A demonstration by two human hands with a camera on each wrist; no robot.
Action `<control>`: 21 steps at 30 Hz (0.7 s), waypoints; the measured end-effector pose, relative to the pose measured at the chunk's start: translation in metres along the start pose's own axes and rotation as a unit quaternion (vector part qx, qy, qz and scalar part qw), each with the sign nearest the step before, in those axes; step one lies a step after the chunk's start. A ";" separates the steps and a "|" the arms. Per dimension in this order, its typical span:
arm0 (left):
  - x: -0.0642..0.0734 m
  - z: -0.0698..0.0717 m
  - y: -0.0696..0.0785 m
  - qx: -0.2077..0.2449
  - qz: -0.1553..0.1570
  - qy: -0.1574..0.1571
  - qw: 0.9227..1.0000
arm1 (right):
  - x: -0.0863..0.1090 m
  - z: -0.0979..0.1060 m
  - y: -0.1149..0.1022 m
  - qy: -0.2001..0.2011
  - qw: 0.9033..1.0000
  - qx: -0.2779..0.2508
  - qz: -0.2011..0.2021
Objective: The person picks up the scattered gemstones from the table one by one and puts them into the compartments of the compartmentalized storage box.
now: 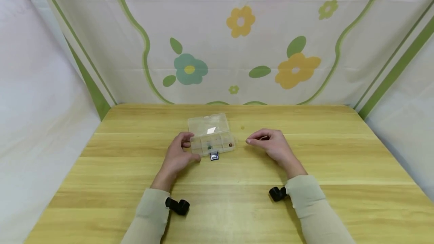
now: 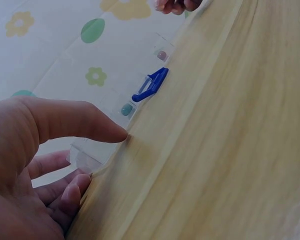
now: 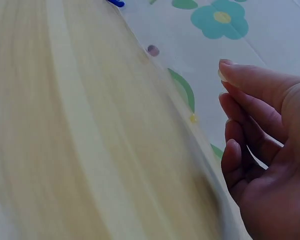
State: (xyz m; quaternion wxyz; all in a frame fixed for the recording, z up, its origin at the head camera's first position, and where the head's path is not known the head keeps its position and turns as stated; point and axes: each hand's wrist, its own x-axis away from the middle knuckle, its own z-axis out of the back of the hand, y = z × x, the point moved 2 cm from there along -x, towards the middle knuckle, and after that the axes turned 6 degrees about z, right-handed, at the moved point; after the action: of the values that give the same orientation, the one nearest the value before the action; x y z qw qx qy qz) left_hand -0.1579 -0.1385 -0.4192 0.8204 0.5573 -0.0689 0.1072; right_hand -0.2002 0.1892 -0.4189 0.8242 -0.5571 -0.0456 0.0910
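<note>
A clear plastic compartment box sits on the table with its hinged lid tipped back. Its blue latch juts from the front side. A green bead lies in one compartment, and a dark reddish bead in another at the right end. My left hand holds the box's left end, thumb at the front and fingers behind. Right of the box hovers my right hand, fingers loosely curled, thumb close to the index finger; nothing shows between them. A small yellow bead lies on the table near it.
The wooden table extends around the box on all sides. Behind it hangs a white cloth printed with flowers and leaves. Black wrist cameras are fixed to both sleeves.
</note>
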 end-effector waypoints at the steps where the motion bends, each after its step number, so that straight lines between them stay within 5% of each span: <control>1: 0.000 0.000 -0.001 0.000 0.002 0.000 1.000 | 0.000 -0.003 -0.001 -0.001 1.000 -0.002 0.002; 21: 0.001 0.000 -0.001 0.000 0.012 0.003 1.000 | -0.015 -0.043 -0.023 0.000 0.999 0.008 0.045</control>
State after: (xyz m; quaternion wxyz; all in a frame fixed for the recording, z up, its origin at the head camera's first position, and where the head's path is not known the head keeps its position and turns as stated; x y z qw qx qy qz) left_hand -0.1566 -0.1387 -0.4196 0.8195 0.5560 -0.0728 0.1186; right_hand -0.2049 0.1385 -0.4134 0.8238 -0.5518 -0.0199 0.1281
